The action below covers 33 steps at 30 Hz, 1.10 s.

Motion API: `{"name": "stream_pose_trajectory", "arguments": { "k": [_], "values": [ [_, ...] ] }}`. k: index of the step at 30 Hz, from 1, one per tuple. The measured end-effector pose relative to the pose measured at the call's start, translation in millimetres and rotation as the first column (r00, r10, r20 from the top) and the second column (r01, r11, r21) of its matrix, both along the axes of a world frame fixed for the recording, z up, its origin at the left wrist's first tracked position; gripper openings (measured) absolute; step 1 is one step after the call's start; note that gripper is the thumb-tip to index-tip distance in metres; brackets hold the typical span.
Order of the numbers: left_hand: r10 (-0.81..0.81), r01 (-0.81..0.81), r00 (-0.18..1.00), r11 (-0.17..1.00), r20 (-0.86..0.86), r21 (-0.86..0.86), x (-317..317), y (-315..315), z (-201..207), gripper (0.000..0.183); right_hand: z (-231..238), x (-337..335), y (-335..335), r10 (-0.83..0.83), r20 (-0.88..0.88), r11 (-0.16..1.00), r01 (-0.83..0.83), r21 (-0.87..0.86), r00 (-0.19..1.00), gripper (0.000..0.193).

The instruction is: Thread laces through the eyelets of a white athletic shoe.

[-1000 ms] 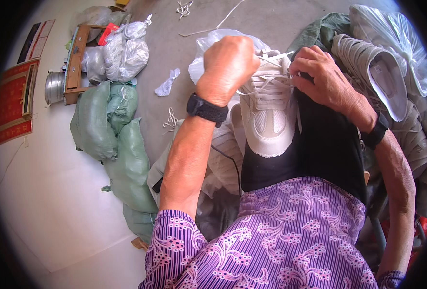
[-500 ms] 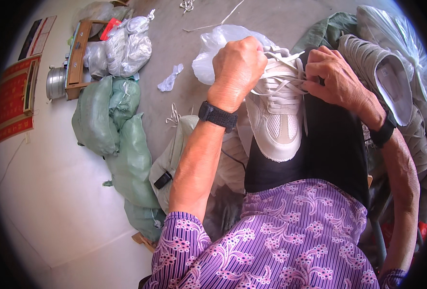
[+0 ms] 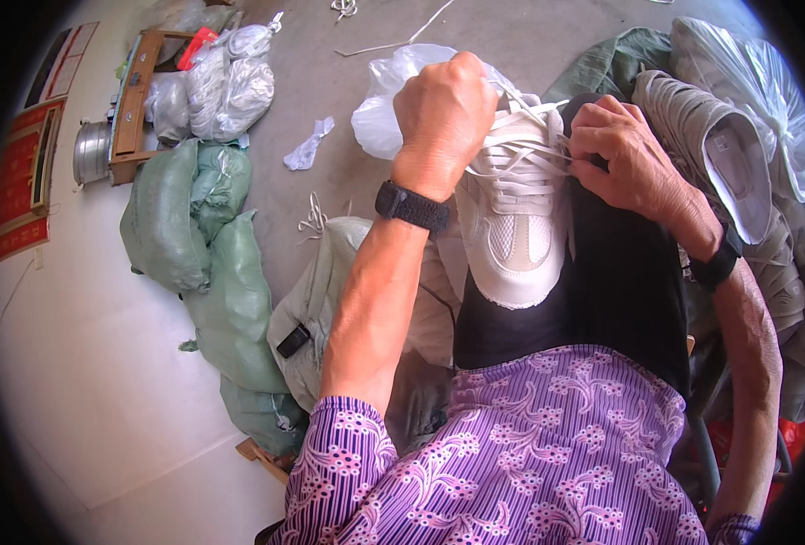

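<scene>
An off-white sneaker (image 3: 515,258) with mesh toe panels rests on my black-trousered lap, its toe pointing toward me. Flat pale shoelaces (image 3: 518,154) criss-cross loosely over its tongue. My left hand (image 3: 446,111) is a closed fist at the upper left of the lacing, gripping a lace; its fingertips are hidden behind the back of the hand. To the right of the tongue, my right hand (image 3: 622,150) pinches a lace between thumb and fingers. A loose lace end hangs down the sneaker's right side.
Stacked pale shoes (image 3: 739,173) and a clear plastic bag (image 3: 748,82) lie at the right. Green sacks (image 3: 230,300) line the left wall, near a wooden bench (image 3: 135,109) with bagged items. A crumpled plastic bag (image 3: 380,118) and lace scraps lie on the floor.
My left fist has moved slightly up and away from the sneaker with its lace. My right hand keeps its pinch beside the tongue. The whole view has shifted slightly.
</scene>
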<state>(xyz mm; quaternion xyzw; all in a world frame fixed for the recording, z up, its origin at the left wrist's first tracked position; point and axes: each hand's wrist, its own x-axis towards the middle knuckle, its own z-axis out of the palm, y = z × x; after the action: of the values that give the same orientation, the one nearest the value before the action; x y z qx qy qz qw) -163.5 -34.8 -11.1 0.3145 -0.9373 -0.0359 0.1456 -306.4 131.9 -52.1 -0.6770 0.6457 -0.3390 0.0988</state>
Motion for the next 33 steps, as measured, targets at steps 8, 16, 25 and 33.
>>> {"name": "stream_pose_trajectory", "arguments": {
  "k": [8,16,25,33],
  "values": [
    [0.065,-0.051,0.988,0.994,-0.142,0.099,2.0,-19.0,-2.3,0.017,-2.4,7.8,-9.7,-0.053,0.055,0.998,0.055,-0.034,0.997,0.008],
    [0.173,-0.032,0.967,0.811,-0.188,0.584,37.7,9.6,-4.5,0.032,-3.4,8.0,-0.4,-0.055,0.042,0.998,0.056,-0.034,0.998,0.004],
    [0.169,0.059,0.954,0.707,-0.249,0.705,54.2,22.5,-10.2,0.027,-3.2,10.8,-1.7,-0.049,-0.002,0.999,0.049,-0.022,0.999,0.005],
    [0.241,0.052,0.925,0.684,-0.293,0.728,59.8,35.1,-15.3,0.021,-5.7,11.7,-1.0,-0.053,0.029,0.998,0.053,-0.026,0.998,0.005]
  ]
}}
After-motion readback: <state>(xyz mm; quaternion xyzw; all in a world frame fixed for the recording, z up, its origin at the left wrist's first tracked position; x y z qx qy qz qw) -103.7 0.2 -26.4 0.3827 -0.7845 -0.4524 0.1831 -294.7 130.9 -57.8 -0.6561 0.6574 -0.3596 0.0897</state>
